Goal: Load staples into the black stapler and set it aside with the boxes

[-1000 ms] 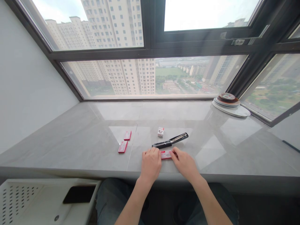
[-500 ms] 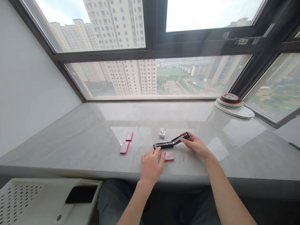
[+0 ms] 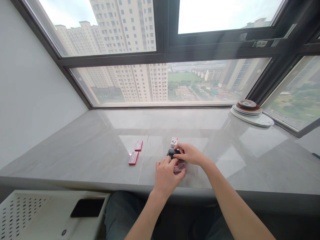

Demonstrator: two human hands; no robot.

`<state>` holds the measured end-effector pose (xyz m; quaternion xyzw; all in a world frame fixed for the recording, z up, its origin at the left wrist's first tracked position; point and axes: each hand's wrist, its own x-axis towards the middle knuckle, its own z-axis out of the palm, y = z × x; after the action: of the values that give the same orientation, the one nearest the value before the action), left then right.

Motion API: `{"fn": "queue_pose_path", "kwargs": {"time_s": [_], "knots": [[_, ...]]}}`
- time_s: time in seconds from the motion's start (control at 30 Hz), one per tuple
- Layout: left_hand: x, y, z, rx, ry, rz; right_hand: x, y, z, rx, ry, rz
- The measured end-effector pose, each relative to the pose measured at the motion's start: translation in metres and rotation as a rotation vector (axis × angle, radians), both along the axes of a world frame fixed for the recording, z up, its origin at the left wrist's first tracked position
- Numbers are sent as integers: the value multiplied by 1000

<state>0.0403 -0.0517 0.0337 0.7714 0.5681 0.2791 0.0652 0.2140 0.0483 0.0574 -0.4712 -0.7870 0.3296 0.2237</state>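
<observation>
My right hand (image 3: 190, 154) is closed over a black stapler (image 3: 172, 153), of which only the left end shows. My left hand (image 3: 167, 172) sits just in front of it, fingers curled against the stapler and over a small red staple box (image 3: 179, 168) on the grey stone sill (image 3: 82, 156). A small white box (image 3: 174, 141) stands just beyond my right hand.
Two more red staple boxes (image 3: 138, 145) (image 3: 133, 158) lie to the left on the sill. A stack of plates (image 3: 250, 110) sits at the far right by the window. A white perforated basket (image 3: 30, 210) with a dark phone (image 3: 86, 208) is below at left.
The stapler lay open on the sill; my right hand left the red box, reached its far end and swung it in under the hand. My left hand closed in on it.
</observation>
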Motion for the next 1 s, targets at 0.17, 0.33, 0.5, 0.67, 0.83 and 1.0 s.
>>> {"fn": "queue_pose_path", "kwargs": {"time_s": [0.17,0.33,0.5,0.67,0.83,1.0], "knots": [[-5,3,-4,23,22,-41,17,-2,-7,67,-60,-115],[-69,21,-6,127,87,339,28,-6,-16,86,-62,-169],[-139,45,-15,207,58,405,28,-10,-17,88,-49,-202],[-162,65,-34,144,-55,217,24,-13,-14,93,-54,-217],[-153,79,-44,82,-86,179,27,-18,-6,73,-83,-202],[-115,84,-45,74,-81,107,36,-29,-2,-62,-163,-261]]}}
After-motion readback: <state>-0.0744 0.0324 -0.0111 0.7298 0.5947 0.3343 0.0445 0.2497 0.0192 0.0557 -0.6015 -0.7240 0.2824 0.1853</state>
